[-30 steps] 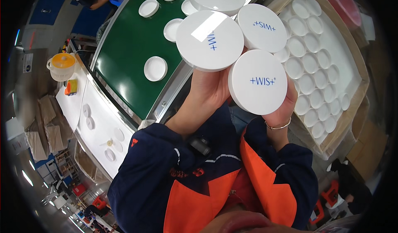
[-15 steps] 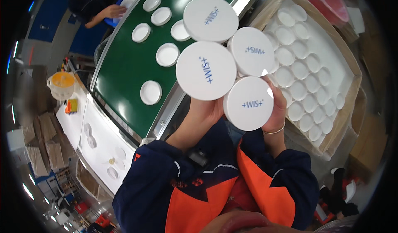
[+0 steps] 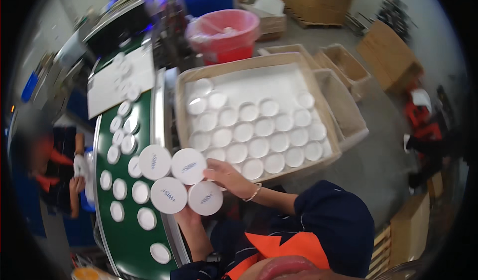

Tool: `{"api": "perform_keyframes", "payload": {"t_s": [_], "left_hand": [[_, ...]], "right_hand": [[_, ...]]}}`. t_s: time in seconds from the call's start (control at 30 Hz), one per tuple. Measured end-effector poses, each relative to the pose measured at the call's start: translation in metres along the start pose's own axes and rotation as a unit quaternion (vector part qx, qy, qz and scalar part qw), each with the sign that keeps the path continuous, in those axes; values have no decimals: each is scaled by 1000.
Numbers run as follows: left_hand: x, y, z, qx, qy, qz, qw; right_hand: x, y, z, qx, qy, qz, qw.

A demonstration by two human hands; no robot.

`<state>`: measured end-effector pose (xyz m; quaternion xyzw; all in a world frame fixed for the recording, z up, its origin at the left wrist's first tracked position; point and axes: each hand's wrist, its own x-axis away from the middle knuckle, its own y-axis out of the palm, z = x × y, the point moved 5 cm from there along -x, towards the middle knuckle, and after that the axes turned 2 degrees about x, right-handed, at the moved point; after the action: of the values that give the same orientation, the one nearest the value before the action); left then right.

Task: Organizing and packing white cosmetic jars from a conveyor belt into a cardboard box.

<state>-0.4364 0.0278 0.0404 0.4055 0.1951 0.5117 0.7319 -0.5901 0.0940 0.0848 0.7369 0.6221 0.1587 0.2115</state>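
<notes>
Four white round lids (image 3: 180,181) sit fanned out between your two hands, just above the edge of the green conveyor belt (image 3: 130,230) and beside the near corner of the cardboard box (image 3: 318,98). Your left hand (image 3: 185,214) is under the lower two lids, mostly hidden behind them, so you cannot tell how its fingers are set, only that it props the lids from below. Your right hand (image 3: 228,176) comes in from the box side, fingers curled against the rim of the upper right lid and the lower right one, pressing them toward the others. More white lids (image 3: 119,189) lie spread along the belt. Rows of lids (image 3: 259,135) fill the box. Behind it stands a red bin (image 3: 224,33).
</notes>
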Motion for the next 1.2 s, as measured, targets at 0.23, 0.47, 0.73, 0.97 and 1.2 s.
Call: {"api": "perform_keyframes", "payload": {"t_s": [0.23,0.47,0.73,0.97,1.2], "left_hand": [[-26,11,-47,-52,-200,-179,962],[-34,71,-125,-35,-308,-283,908],[-98,138,-194,-64,-111,-101,987],[-137,205,-157,-169,-30,-157,973],[-225,261,-175,-432,376,-255,780]], "right_hand": [[-8,-7,-13,133,-193,50,971],[27,-51,-64,70,-287,254,921],[-26,-188,15,107,-278,416,859],[-15,-213,-100,55,-312,411,855],[18,-312,-143,148,-306,478,810]]}}
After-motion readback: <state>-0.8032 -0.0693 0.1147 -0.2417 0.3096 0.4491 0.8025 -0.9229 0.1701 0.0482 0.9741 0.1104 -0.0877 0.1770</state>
